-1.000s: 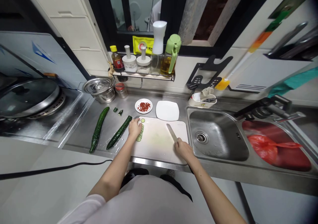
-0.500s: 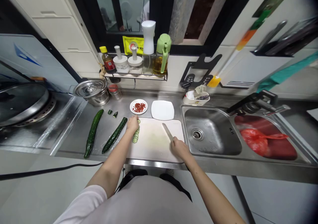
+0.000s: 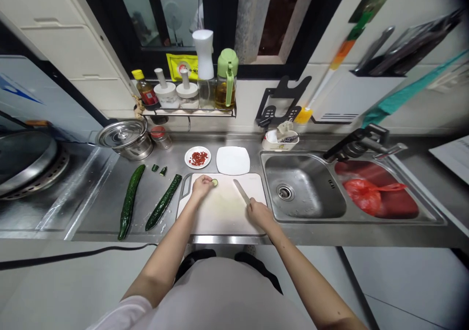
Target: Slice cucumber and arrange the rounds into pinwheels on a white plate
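A white cutting board (image 3: 223,213) lies on the steel counter in front of me. My left hand (image 3: 201,186) is closed over cucumber slices at the board's far left corner, and one slice (image 3: 215,182) shows beside its fingers. My right hand (image 3: 259,213) grips a knife (image 3: 241,191) whose blade points away from me across the board. Two whole cucumbers (image 3: 128,200) (image 3: 163,201) lie on the counter left of the board, with two cut ends (image 3: 159,169) behind them.
Behind the board stand a small dish of red chilli (image 3: 198,157) and an empty white plate (image 3: 233,160). A lidded pot (image 3: 125,138) sits at the left, a condiment shelf (image 3: 186,110) on the wall. The sink (image 3: 302,188) is at the right, a red bag (image 3: 366,195) in its far basin.
My left hand has gathered the row of cucumber slices together at the board's far left corner. The knife hand has barely moved. The camera has shifted right.
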Motion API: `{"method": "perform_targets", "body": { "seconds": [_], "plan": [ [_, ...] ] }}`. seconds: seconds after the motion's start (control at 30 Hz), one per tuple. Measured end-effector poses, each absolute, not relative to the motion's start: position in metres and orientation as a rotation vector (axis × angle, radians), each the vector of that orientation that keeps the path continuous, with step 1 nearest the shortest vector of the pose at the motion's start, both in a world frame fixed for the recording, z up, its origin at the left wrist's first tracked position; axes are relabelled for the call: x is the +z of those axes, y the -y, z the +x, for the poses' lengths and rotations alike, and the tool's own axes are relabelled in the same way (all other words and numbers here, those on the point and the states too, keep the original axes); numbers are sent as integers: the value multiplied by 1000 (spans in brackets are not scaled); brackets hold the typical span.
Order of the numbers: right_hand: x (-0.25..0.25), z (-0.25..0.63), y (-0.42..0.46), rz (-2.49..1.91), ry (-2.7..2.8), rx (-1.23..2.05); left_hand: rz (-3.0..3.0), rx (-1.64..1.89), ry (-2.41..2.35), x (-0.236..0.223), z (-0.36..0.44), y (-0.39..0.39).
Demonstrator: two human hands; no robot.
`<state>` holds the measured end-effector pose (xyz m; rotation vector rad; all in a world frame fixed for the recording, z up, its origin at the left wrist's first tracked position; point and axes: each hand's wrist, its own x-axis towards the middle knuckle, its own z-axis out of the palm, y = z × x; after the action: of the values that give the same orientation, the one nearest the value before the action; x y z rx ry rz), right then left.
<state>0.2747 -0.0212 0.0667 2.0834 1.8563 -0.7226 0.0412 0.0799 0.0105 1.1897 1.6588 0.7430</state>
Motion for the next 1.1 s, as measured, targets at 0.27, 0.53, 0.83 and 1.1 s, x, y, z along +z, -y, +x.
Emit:
{"method": "perform_targets", "body": {
  "seconds": [0.27,0.53,0.83,1.1],
  "plan": [
    [64,276,22,2095,-1862,-735,1052,730,-1526,6,51,-64],
    [66,277,21,2074,-1865,-752,1667,377,-1451,4,56,-53],
    [78,276,31,2002,-1917,-720,1873,360,-1630,5,52,-51],
    [85,259,56,1844,-2006,-732,1785,322,-1708,-3,54,-50]
  ]
}}
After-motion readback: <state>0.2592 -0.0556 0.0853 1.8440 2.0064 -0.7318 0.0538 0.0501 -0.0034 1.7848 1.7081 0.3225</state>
